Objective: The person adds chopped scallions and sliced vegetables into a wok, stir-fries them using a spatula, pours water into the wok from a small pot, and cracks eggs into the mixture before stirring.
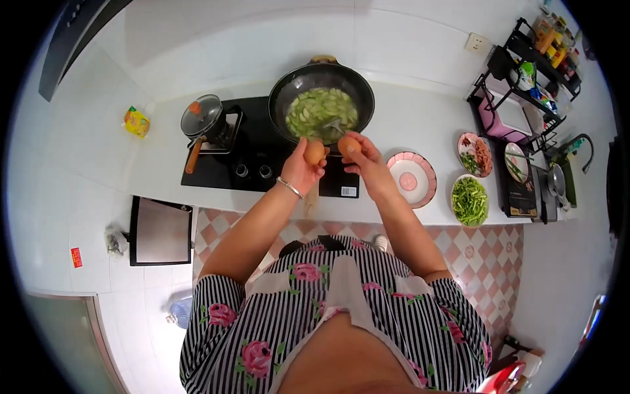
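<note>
My left hand (304, 168) is closed around a brown egg (314, 152), just in front of the wok's near rim. A second brown egg (348, 146) is gripped in my right hand (369, 164), a short gap to the right of the first. Both shells look whole from here. Behind them the black wok (279, 98) sits on the cooktop with pale green vegetable slices (320, 110) in liquid. A metal spatula head (335, 126) rests in the wok near the eggs; its wooden handle (312, 202) shows below my hands.
A lidded saucepan (203, 117) stands on the left of the black cooktop (216, 172). To the right are a pink-rimmed plate (430, 177), a bowl of chopped greens (470, 201) and a plate of sliced meat (483, 157). A black rack (518, 49) holds seasonings at the far right.
</note>
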Demonstrator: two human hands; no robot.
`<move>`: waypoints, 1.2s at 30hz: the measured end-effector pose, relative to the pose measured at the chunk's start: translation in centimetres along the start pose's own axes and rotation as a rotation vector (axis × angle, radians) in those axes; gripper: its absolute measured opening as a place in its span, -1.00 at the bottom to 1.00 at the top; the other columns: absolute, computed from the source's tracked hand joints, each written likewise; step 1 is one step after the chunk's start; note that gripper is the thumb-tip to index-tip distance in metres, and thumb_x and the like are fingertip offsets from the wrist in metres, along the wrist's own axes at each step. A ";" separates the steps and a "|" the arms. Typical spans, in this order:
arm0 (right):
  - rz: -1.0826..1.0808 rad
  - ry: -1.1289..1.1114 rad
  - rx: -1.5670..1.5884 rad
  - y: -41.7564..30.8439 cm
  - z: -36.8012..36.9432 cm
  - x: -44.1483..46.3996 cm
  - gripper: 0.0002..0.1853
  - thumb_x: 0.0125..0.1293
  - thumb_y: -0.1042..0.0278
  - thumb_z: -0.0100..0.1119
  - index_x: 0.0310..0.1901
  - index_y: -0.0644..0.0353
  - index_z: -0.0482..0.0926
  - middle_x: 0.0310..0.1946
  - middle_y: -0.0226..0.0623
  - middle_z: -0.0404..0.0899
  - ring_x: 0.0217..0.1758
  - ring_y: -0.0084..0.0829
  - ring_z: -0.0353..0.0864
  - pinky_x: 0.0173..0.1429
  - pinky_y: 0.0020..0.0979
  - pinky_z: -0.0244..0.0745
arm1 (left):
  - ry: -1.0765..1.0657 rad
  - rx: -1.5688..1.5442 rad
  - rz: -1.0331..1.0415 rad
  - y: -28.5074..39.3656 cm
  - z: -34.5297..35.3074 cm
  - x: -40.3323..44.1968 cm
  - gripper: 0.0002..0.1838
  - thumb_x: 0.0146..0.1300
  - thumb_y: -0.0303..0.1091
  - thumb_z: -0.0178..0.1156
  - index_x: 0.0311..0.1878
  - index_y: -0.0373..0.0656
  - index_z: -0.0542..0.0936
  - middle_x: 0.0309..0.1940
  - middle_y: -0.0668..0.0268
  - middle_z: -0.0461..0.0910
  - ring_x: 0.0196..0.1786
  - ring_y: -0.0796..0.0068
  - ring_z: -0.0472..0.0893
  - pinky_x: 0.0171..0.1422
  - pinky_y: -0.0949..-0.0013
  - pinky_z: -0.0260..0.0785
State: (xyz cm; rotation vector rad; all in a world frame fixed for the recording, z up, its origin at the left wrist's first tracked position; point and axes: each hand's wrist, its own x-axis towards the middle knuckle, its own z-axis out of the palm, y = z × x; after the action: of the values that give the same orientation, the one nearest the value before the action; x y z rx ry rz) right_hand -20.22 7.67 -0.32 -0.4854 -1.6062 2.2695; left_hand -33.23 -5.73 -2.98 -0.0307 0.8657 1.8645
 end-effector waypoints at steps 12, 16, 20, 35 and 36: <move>-0.667 0.144 -0.714 -1.7 3.4 1.5 -0.55 0.21 0.56 0.13 0.16 0.20 0.35 -0.02 -0.13 0.41 -0.09 -0.26 0.51 -0.20 -0.43 0.47 | -0.110 -0.106 0.120 0.3 2.2 2.2 -0.62 0.39 0.03 -0.07 -0.03 -0.07 0.46 -0.33 0.40 0.52 -0.37 0.56 0.51 -0.39 0.52 0.35; -0.796 0.062 -0.894 -2.8 2.7 2.6 -0.56 0.17 0.57 0.16 0.12 0.19 0.38 -0.01 -0.09 0.42 -0.06 -0.14 0.52 -0.13 -0.35 0.49 | -0.111 -0.143 0.153 -0.6 2.8 3.1 -0.63 0.40 0.02 -0.09 -0.03 -0.07 0.46 -0.34 0.40 0.52 -0.38 0.57 0.50 -0.38 0.51 0.35; -0.805 0.162 -0.748 -4.3 3.2 2.7 -0.55 0.15 0.58 0.17 0.11 0.20 0.39 -0.04 -0.05 0.43 -0.03 -0.05 0.50 -0.03 -0.29 0.48 | -0.108 -0.169 0.178 -0.2 3.2 3.5 -0.65 0.40 0.00 -0.08 -0.05 -0.07 0.47 -0.34 0.40 0.52 -0.38 0.56 0.50 -0.37 0.50 0.36; -0.796 0.037 -0.843 -3.5 2.3 5.6 -0.54 0.19 0.64 0.11 0.15 0.21 0.36 -0.03 -0.14 0.44 -0.05 -0.25 0.51 -0.04 -0.38 0.45 | -0.046 -0.228 0.245 0.9 4.4 4.4 -0.65 0.37 0.02 -0.04 -0.09 -0.07 0.46 -0.34 0.40 0.50 -0.39 0.56 0.47 -0.35 0.52 0.33; -0.798 0.011 -0.890 -3.2 2.1 5.6 -0.55 0.21 0.66 0.08 0.16 0.21 0.36 -0.01 -0.18 0.45 -0.05 -0.34 0.51 -0.06 -0.44 0.45 | -0.033 -0.217 0.245 1.0 4.4 4.6 -0.63 0.37 0.04 -0.04 -0.08 -0.07 0.47 -0.33 0.40 0.50 -0.38 0.57 0.48 -0.34 0.54 0.34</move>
State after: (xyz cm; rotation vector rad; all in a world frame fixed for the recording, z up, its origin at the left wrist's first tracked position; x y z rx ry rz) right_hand -25.99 9.47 2.89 0.0001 -2.2162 0.9283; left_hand -34.65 0.19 -0.99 -0.0291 0.6635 2.1772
